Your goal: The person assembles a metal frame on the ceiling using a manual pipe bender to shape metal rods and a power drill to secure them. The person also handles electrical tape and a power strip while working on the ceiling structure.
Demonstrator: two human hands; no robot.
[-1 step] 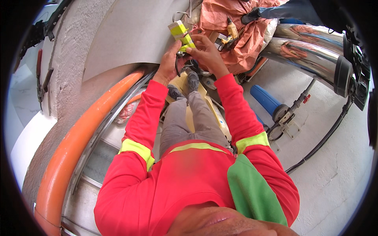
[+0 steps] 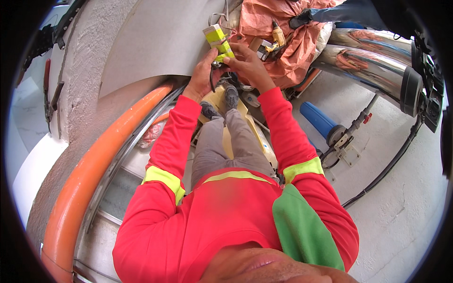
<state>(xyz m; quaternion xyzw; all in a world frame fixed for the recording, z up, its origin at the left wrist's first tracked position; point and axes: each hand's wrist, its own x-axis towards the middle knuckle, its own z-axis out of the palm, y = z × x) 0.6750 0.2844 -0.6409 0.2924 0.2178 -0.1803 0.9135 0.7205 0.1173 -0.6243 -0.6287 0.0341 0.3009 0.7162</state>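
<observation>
Near the top centre of the view, the person's two hands meet around a small yellow-green and white box (image 2: pixel 222 48), out in front of the body and above the feet. Both arms reach forward from the shoulders with the elbows bent and set wide; the forearms slant inward, so the wrists come closer together than the elbows. The left hand (image 2: pixel 202 79) rises from below, palm turned toward the right, its thumb up against the box's near left side. A dark, curved handle-like piece (image 2: pixel 213 81) sits at this palm; which tool it belongs to is too hidden to tell. The right hand (image 2: pixel 246 65) comes in from the right, back of the hand uppermost, wrist bent inward, fingers curled to the left with the tips on the box. Each grip is thus closed on the box, which tilts with its upper end leaning left, just below some thin pale wire (image 2: pixel 218 18).

Right of the hands, a yellow and black power drill (image 2: pixel 278 37) lies on a crumpled orange-red sheet (image 2: pixel 257 19). Lower down, the person's dark shoes (image 2: pixel 231 97) stand on a yellow surface (image 2: pixel 217 98), while a thick orange pipe (image 2: pixel 101 151) curves along the left.
</observation>
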